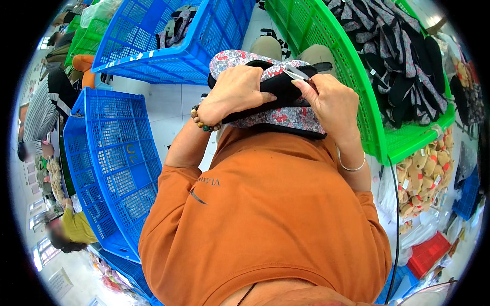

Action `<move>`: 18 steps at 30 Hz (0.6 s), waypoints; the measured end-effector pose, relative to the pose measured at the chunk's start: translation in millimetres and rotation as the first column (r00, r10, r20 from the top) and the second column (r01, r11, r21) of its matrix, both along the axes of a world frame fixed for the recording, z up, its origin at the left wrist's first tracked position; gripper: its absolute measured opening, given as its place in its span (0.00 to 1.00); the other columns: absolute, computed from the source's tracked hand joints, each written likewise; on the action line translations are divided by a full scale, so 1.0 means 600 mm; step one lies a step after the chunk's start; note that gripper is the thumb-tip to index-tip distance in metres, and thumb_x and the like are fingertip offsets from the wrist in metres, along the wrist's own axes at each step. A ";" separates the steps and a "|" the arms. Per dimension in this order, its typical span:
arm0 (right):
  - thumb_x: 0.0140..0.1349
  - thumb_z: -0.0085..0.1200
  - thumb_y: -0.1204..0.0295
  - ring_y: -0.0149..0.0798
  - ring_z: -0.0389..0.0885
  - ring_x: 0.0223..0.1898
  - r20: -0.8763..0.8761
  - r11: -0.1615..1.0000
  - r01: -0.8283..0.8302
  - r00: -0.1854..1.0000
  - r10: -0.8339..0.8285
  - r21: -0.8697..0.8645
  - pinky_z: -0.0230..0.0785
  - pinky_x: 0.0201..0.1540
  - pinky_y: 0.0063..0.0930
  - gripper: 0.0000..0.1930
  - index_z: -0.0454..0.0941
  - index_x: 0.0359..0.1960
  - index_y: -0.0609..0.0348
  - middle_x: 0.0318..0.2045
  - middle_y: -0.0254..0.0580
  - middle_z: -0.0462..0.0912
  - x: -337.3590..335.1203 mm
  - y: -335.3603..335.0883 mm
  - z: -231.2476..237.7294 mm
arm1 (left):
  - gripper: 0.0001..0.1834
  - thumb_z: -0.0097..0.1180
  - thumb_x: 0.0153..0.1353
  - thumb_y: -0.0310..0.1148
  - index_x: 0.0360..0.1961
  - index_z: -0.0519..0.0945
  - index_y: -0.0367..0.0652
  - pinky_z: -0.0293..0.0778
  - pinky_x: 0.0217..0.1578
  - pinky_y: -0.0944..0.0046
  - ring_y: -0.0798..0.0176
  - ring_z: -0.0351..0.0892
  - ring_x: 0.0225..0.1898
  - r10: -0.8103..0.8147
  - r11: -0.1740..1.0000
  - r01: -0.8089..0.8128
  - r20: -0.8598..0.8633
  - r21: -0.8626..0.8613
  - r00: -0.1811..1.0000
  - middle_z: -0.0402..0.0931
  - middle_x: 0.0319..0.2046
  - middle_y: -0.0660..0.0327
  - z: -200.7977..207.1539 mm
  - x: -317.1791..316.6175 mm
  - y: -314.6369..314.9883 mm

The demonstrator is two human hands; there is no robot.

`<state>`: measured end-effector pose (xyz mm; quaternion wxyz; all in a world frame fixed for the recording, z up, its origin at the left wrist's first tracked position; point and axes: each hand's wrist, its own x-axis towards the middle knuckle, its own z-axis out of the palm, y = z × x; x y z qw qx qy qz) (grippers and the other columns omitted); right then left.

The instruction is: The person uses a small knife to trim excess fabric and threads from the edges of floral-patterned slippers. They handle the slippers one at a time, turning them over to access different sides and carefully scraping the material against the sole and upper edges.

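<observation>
Some floral-and-black slippers point(296, 117) are clasped by the left hand point(235, 92), apparently for steadiness, while metal snips point(294, 73) are gripped in the right hand point(334, 102).

Pale floor tiles point(168, 99) stretch at ten o'clock while a bright window point(47, 252) breaks a white wall point(71, 264) at eight o'clock.

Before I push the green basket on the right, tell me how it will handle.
The green basket is likely stiff: its openwork walls look moulded from plastic. The many patterned slippers piled inside probably add weight and, lying loose, may shift if it tips.
</observation>
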<state>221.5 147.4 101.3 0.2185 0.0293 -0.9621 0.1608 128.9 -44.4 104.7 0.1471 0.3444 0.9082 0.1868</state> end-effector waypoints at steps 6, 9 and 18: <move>0.58 0.52 0.49 0.44 0.76 0.18 -0.004 1.000 0.012 1.000 -0.012 0.015 0.64 0.18 0.34 0.23 0.72 0.17 0.56 0.18 0.39 0.75 0.006 -0.005 0.015 | 0.22 0.65 0.44 0.47 0.27 0.78 0.35 0.71 0.33 0.51 0.43 0.78 0.32 -0.001 1.000 0.001 -0.029 -0.013 1.000 0.78 0.25 0.47 0.001 0.006 0.002; 0.58 0.52 0.49 0.44 0.76 0.18 0.034 0.997 -0.003 0.999 0.001 0.073 0.64 0.18 0.33 0.23 0.72 0.17 0.55 0.19 0.39 0.75 0.003 -0.003 0.023 | 0.23 0.65 0.45 0.47 0.24 0.77 0.35 0.72 0.32 0.51 0.45 0.78 0.32 -0.006 1.000 0.006 -0.039 -0.008 0.999 0.78 0.25 0.49 0.003 0.007 0.003; 0.56 0.57 0.52 0.41 0.72 0.17 -0.177 0.990 0.129 0.975 -0.137 -0.057 0.62 0.17 0.30 0.20 0.73 0.20 0.55 0.18 0.36 0.73 -0.003 0.013 0.028 | 0.20 0.65 0.48 0.37 0.39 0.80 0.35 0.76 0.35 0.63 0.60 0.83 0.32 -0.088 0.905 -0.077 0.360 0.419 0.929 0.82 0.32 0.52 0.007 -0.052 -0.049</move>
